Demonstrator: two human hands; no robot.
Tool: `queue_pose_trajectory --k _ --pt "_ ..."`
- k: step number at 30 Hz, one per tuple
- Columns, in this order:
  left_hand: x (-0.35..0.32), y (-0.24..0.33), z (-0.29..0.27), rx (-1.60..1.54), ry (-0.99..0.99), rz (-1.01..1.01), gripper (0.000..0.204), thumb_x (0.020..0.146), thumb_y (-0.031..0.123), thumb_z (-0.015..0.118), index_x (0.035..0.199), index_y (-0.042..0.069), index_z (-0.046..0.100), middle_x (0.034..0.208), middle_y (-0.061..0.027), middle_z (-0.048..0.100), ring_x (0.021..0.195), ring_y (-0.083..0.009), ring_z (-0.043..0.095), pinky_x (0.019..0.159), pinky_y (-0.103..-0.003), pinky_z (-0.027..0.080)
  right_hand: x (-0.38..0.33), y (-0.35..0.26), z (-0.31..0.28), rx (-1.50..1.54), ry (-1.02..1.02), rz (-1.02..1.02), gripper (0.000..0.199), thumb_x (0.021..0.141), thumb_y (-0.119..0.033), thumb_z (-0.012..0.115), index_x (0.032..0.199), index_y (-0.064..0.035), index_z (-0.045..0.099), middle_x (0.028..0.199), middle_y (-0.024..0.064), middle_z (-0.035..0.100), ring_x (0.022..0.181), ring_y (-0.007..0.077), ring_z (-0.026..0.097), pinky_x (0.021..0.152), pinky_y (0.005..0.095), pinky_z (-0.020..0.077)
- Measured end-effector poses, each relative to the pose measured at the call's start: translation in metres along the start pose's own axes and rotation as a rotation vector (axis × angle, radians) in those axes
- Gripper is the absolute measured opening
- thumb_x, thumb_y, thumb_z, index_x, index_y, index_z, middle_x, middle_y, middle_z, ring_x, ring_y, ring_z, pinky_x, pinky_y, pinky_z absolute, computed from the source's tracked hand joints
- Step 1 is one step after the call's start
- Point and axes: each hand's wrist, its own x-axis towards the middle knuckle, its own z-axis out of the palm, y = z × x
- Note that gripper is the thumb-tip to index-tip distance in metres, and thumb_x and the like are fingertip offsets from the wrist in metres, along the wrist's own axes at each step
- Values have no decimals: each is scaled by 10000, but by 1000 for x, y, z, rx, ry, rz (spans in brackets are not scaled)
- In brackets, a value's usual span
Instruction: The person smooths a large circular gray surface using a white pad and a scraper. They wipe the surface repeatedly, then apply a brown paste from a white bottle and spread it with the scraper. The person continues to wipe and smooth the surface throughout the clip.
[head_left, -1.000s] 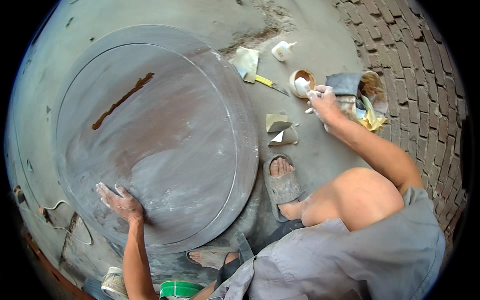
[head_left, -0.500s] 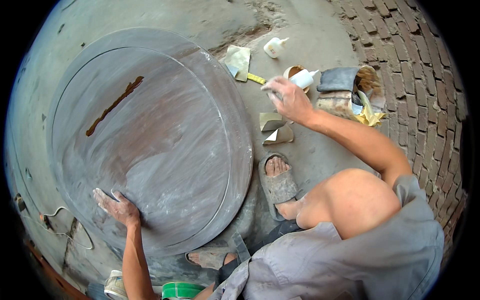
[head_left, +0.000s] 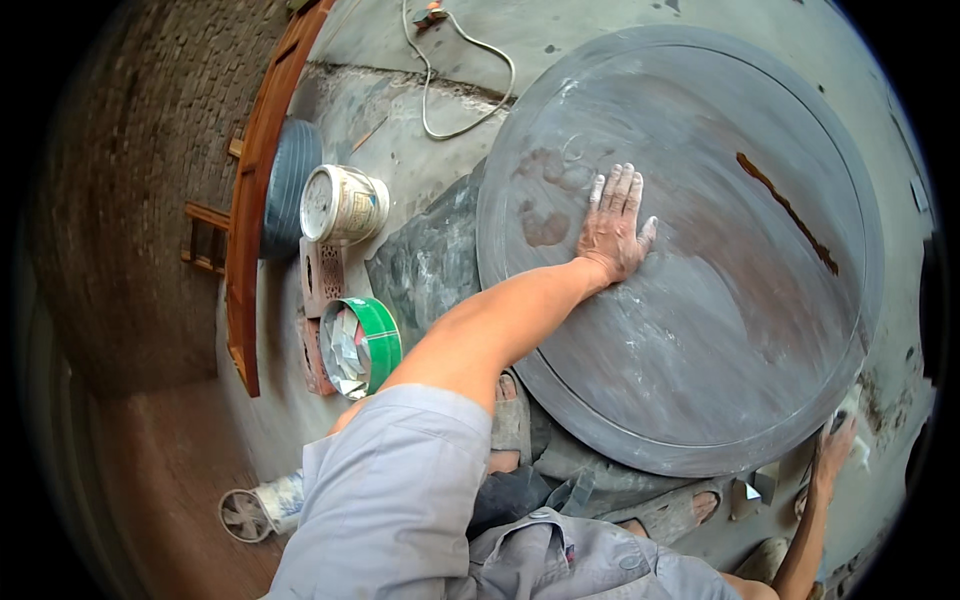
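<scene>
My left hand [head_left: 615,225] lies flat on the big round grey disc [head_left: 640,370], fingers stretched out and whitened with dust. Palm-sized reddish-brown smudges show on the disc beside it. A shallow groove runs around near the disc's rim. Across its right part lies a narrow, ragged dark-brown streak [head_left: 787,212]. My right hand [head_left: 835,447] is at the disc's lower right edge, small and blurred near the rim of the picture. A whitish thing [head_left: 862,450] shows beside it. Whether the fingers hold anything cannot be made out.
Left of the disc stand a dusty white bucket [head_left: 345,205], a green tin [head_left: 375,345] with scraps inside, and bricks [head_left: 322,275]. A wooden frame [head_left: 262,200] leans farther left. A cable [head_left: 470,130] loops behind. Folded paper pieces [head_left: 750,492] lie near my sandalled foot [head_left: 670,510].
The view has swung left, bringing the bucket, tin and wooden frame in. My left hand stays flat on the disc. The right hand now appears beside the disc's edge.
</scene>
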Motion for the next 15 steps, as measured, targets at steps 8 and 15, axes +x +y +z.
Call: queue_pose_trajectory --k 8,15 --pt "-25 -23 -13 81 11 -70 746 991 334 546 1601 -15 297 1681 -210 266 1586 -348 189 1296 -526 123 33 -106 -102 411 433 30 430 990 -93 550 1419 -62 549 1065 313 663 923 487 657 824 502 516" --pt "-21 -16 -12 141 67 -29 721 1014 310 533 1599 -28 282 1679 -206 264 1586 -338 187 1302 -505 126 38 -133 -168 1397 -103 206 496 1008 -85 571 1482 35 489 1491 176 521 1346 284 564 896 352 596"
